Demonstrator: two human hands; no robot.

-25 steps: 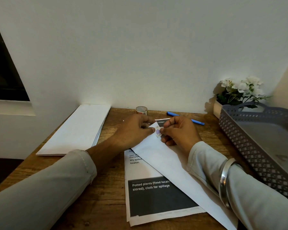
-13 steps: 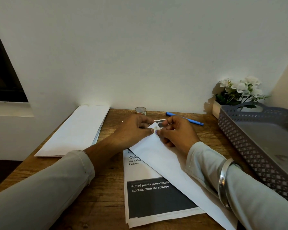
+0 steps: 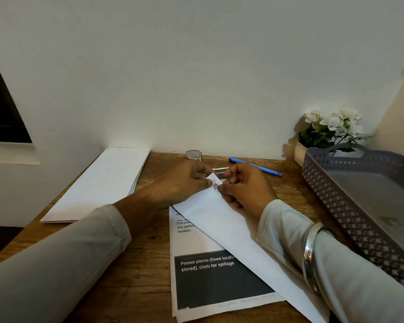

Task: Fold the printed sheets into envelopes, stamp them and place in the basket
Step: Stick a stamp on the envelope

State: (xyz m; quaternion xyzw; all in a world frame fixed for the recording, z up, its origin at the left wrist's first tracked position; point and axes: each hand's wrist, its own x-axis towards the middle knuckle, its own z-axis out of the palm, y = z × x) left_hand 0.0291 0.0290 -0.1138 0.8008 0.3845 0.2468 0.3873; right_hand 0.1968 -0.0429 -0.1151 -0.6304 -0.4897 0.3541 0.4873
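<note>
Near the worktop's [image 3: 145,264] far edge, the left hand [image 3: 182,185] is pinching the envelope's [image 3: 231,229] far end while the right hand [image 3: 247,187] is pinching a small stamp [image 3: 215,186] onto it. The envelope's long axis is running toward the near right corner, and the basket [image 3: 336,206] is sitting along the right edge, nearer the right hand.

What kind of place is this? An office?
Probably a home or office corner set up for mailing: a wooden desk with a stack of envelopes, a blue pen and a grey basket. The left hand and right hand pinch an envelope.
</note>
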